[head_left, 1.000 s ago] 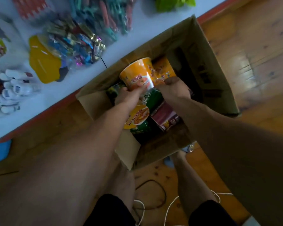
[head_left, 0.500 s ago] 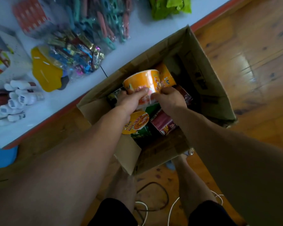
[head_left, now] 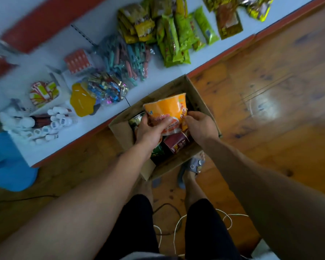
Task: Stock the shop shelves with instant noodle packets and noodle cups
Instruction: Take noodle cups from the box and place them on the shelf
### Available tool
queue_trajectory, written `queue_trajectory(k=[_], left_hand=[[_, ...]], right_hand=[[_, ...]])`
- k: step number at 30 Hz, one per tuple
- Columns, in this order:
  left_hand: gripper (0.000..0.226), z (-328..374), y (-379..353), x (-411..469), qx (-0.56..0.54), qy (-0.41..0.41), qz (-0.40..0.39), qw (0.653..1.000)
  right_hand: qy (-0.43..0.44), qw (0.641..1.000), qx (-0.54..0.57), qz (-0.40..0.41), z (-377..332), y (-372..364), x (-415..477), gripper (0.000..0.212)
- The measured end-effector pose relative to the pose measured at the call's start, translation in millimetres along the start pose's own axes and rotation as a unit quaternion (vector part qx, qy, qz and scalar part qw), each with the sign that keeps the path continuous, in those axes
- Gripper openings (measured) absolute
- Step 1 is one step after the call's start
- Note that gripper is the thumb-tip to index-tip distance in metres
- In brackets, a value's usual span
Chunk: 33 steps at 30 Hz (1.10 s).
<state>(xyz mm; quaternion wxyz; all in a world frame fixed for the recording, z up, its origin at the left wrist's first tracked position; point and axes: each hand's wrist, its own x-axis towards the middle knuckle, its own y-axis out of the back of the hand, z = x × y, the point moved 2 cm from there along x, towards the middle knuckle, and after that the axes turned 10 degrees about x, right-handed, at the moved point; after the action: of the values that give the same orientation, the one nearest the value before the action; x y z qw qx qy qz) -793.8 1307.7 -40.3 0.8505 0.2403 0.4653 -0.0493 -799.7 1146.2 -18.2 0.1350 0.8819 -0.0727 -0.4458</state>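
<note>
Tilting above the open cardboard box, the glossy orange noodle cup is gripped from both sides, left hand and right hand each curled round it. Its lettering is too blurred to read. A dark red cup lies underneath in the box. Just beside the box, crinkly green packets crowd the pale, red-edged shelf.

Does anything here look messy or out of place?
A white cord and a black cable lie in loose loops on the floor by the person's feet, a possible trip hazard. Nothing else stands out.
</note>
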Motion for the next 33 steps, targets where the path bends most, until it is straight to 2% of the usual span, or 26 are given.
queue_trajectory(k=[2, 5, 9, 15, 20, 27, 33], left_hand=[[0.112, 15.7, 7.1, -24.9, 0.004, -0.031, 0.019, 0.999], [0.115, 35.4, 16.7, -57.7, 0.025, -0.078, 0.036, 0.996], [0.116, 62.0, 30.9, -98.2, 0.0, -0.144, 0.055, 0.988], [0.096, 99.5, 68.5, -140.5, -0.066, -0.243, 0.103, 0.962], [0.1, 117.2, 104.3, -148.8, -0.093, -0.303, 0.152, 0.936], [0.089, 135.0, 152.0, -140.1, -0.12, -0.363, 0.189, 0.905], [0.09, 163.3, 185.1, -119.6, -0.107, -0.378, 0.223, 0.892]], right_hand=[[0.024, 1.0, 0.013, 0.007, -17.9, 12.5, -24.2, 0.028], [0.069, 0.997, 0.022, 0.018, -42.5, 29.6, -59.3, 0.027], [0.142, 0.988, 0.041, 0.041, -71.5, 48.7, -93.2, 0.027], [0.231, 0.967, 0.085, 0.069, -121.8, 56.8, -125.4, 0.031], [0.288, 0.947, 0.127, 0.065, -160.3, 43.4, -136.5, 0.032], [0.352, 0.922, 0.15, 0.058, -206.1, 11.7, -135.1, 0.031], [0.34, 0.923, 0.164, 0.072, -247.3, -10.3, -122.9, 0.031]])
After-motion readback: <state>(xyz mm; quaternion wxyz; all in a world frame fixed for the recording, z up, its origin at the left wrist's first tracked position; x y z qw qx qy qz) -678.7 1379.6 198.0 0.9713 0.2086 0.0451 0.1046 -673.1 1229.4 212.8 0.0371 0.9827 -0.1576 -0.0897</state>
